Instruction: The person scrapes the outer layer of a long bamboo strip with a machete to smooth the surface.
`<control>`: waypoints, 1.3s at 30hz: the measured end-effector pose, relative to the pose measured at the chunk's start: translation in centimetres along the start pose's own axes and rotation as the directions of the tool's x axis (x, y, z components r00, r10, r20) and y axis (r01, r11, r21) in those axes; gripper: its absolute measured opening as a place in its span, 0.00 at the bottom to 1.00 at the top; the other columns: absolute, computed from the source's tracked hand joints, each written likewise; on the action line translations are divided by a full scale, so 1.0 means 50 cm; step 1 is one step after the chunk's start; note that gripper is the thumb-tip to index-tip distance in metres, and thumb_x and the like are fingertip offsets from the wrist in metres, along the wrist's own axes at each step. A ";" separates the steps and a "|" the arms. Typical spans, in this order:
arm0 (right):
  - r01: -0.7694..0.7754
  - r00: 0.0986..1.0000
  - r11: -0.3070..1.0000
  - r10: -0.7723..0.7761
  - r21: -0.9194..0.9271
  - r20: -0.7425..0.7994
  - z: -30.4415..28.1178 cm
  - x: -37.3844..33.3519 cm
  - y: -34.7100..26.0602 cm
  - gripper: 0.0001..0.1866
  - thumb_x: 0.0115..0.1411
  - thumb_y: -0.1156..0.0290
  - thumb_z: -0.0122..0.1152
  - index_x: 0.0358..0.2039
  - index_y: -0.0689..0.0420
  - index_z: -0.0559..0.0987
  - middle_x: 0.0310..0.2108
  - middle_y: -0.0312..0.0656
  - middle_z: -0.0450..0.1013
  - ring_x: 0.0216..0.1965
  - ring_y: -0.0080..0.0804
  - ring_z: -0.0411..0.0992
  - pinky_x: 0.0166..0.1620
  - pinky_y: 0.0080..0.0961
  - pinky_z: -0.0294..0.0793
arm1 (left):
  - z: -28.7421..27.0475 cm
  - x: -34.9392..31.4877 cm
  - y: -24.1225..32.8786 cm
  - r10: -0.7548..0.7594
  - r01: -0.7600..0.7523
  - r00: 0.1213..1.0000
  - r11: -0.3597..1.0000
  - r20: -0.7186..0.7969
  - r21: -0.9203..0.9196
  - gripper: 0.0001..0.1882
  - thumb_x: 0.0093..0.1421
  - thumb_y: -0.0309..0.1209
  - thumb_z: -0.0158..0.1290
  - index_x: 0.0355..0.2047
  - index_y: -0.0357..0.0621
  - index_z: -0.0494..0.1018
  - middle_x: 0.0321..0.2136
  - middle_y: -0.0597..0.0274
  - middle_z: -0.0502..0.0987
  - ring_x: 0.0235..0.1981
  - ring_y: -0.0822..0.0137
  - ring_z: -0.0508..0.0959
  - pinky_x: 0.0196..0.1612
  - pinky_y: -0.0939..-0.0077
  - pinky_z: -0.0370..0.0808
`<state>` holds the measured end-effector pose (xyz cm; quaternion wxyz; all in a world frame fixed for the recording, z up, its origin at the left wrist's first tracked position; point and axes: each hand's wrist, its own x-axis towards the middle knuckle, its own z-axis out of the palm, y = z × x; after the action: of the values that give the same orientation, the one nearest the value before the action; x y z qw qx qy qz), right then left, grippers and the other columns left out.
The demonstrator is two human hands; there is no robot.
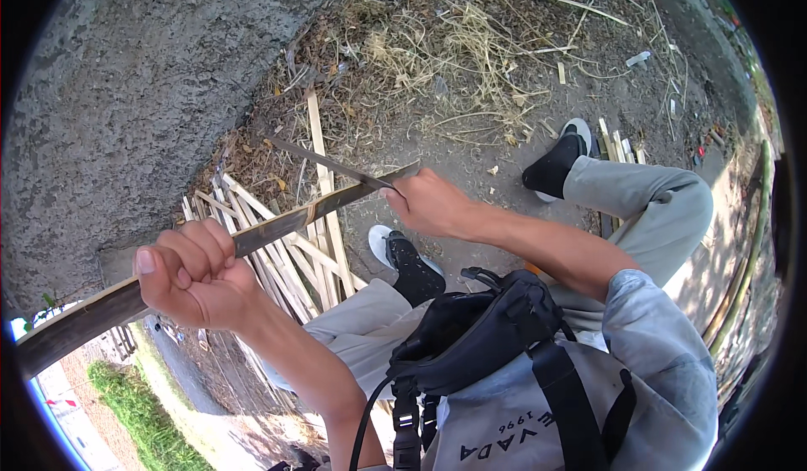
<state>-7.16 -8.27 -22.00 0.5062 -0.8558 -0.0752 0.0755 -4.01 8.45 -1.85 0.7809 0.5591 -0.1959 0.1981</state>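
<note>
A long split bamboo strip [290, 226], dark on its outer side, runs slantwise from the lower left rim to the middle of the view. My left hand [197, 276] is closed around it in a fist, thumb up. Near the strip's far end, my right hand [433, 205] is closed on a knife whose handle the fingers hide. The narrow dark knife blade [319, 158] points up and left. It crosses the bamboo just left of my right fist; whether it has cut in cannot be made out.
Pale split strips [273, 257] lie heaped below the bamboo, beside my feet. Dry shavings [471, 47] cover the ground ahead. A rough grey concrete mass [160, 93] fills the left. Long green poles [750, 252] lie at the right. A black bag [479, 332] hangs at my waist.
</note>
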 end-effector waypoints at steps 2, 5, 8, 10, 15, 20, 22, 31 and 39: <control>0.047 0.999 0.998 -0.048 0.037 0.019 -0.032 -0.010 -0.089 0.19 0.63 0.64 0.47 0.27 0.68 0.76 0.20 0.60 0.72 0.25 0.60 0.72 0.33 0.50 0.73 | -0.001 0.004 0.004 0.018 -0.018 0.999 1.000 -0.026 0.013 0.24 0.60 0.33 0.44 0.10 0.54 0.46 0.06 0.70 0.47 0.07 0.77 0.43 0.11 0.78 0.41; 0.030 0.999 0.999 -0.029 0.029 -0.038 0.000 -0.019 -0.058 0.19 0.63 0.64 0.47 0.26 0.68 0.76 0.20 0.61 0.72 0.25 0.60 0.72 0.34 0.49 0.73 | 0.001 -0.003 0.010 0.015 -0.015 1.000 1.000 -0.025 0.007 0.24 0.60 0.33 0.44 0.11 0.54 0.46 0.06 0.70 0.47 0.07 0.77 0.43 0.11 0.79 0.41; -0.131 0.988 0.991 0.129 -0.020 -0.085 0.056 -0.006 0.098 0.19 0.62 0.63 0.49 0.25 0.68 0.76 0.21 0.62 0.72 0.27 0.60 0.72 0.34 0.50 0.73 | 0.002 -0.001 -0.002 0.042 -0.041 0.999 0.999 0.005 -0.032 0.25 0.61 0.33 0.44 0.11 0.54 0.46 0.06 0.70 0.47 0.07 0.77 0.44 0.11 0.79 0.41; -0.108 0.993 0.992 0.105 -0.067 -0.055 0.062 -0.013 0.113 0.19 0.63 0.63 0.48 0.26 0.67 0.77 0.22 0.62 0.72 0.28 0.60 0.72 0.35 0.51 0.73 | 0.010 -0.021 0.002 0.034 -0.033 0.997 0.999 0.068 -0.019 0.25 0.61 0.33 0.44 0.10 0.54 0.45 0.06 0.70 0.47 0.07 0.77 0.44 0.10 0.79 0.41; 0.033 0.997 0.997 -0.028 0.067 -0.078 0.024 0.001 -0.027 0.20 0.63 0.61 0.49 0.23 0.65 0.76 0.15 0.60 0.68 0.22 0.62 0.69 0.30 0.50 0.70 | -0.004 -0.003 0.009 0.082 -0.054 0.981 0.985 -0.177 0.162 0.26 0.59 0.36 0.47 0.10 0.55 0.45 0.06 0.71 0.46 0.07 0.77 0.44 0.10 0.79 0.42; -0.152 0.985 0.988 0.150 -0.018 -0.087 0.097 -0.006 0.090 0.19 0.63 0.61 0.48 0.27 0.65 0.77 0.19 0.62 0.71 0.26 0.62 0.72 0.35 0.51 0.74 | -0.026 0.003 0.013 0.138 -0.074 0.925 0.979 -0.353 0.189 0.25 0.58 0.34 0.49 0.11 0.56 0.46 0.06 0.71 0.46 0.07 0.77 0.43 0.11 0.80 0.42; -0.170 0.985 0.983 0.167 -0.063 -0.053 0.095 0.006 0.142 0.19 0.62 0.61 0.48 0.27 0.65 0.77 0.20 0.62 0.71 0.26 0.62 0.72 0.35 0.51 0.74 | -0.045 -0.002 0.009 0.124 -0.072 0.939 0.983 -0.320 0.170 0.25 0.58 0.34 0.49 0.10 0.56 0.46 0.06 0.72 0.46 0.08 0.77 0.43 0.11 0.80 0.42; 0.011 0.999 0.999 -0.013 -0.044 -0.046 0.072 0.002 0.010 0.19 0.62 0.62 0.50 0.24 0.65 0.77 0.19 0.62 0.71 0.26 0.60 0.73 0.34 0.51 0.73 | -0.068 -0.016 0.033 0.115 -0.102 0.971 0.992 -0.208 0.076 0.25 0.59 0.32 0.47 0.11 0.55 0.46 0.06 0.71 0.46 0.08 0.77 0.42 0.11 0.80 0.41; -0.072 0.997 0.987 0.068 -0.146 -0.037 0.059 0.032 0.042 0.18 0.62 0.63 0.50 0.25 0.64 0.77 0.18 0.59 0.71 0.23 0.59 0.73 0.32 0.49 0.74 | -0.071 -0.014 0.021 0.099 -0.081 0.961 0.993 -0.258 0.081 0.25 0.58 0.32 0.48 0.11 0.55 0.46 0.06 0.72 0.46 0.08 0.77 0.42 0.12 0.80 0.41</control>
<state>-6.11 -6.42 -25.35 0.4396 -0.8942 -0.0424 0.0738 -4.86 12.10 -2.46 0.7700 0.5455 -0.1091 0.3123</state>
